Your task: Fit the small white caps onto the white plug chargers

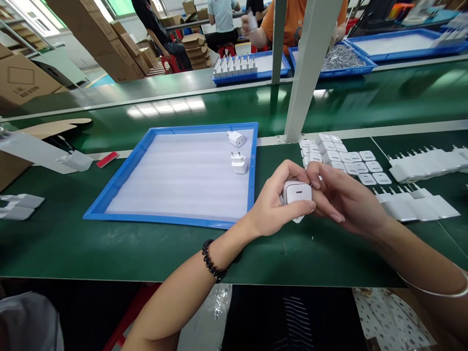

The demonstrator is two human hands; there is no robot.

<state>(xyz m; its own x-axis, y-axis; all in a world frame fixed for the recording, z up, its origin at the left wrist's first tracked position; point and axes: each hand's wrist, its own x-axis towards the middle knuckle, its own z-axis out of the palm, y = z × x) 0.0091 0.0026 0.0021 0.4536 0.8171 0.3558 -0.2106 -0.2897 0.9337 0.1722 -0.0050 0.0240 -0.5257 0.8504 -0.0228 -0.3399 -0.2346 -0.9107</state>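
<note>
My left hand [280, 200] is closed around a white charger [298, 193], whose end with a small dark port slot faces me. Close beside it, my right hand [340, 197] has its thumb and fingertips pressed together at the charger's right edge. Whatever those fingertips pinch, if anything, is too small to make out. Left of my hands lies a blue-rimmed tray [120, 183] with a white lining. Two white chargers sit at its right side, one tipped over [236, 139] and one with prongs pointing up [239, 163].
Behind my right hand lie several white square pieces [367, 167]. Rows of white chargers [417, 204] stand at the right. A pale post [305, 73] rises behind my hands. A red strip [107, 159] lies left of the tray. Across the line, a person in orange [292, 24] sits by other trays.
</note>
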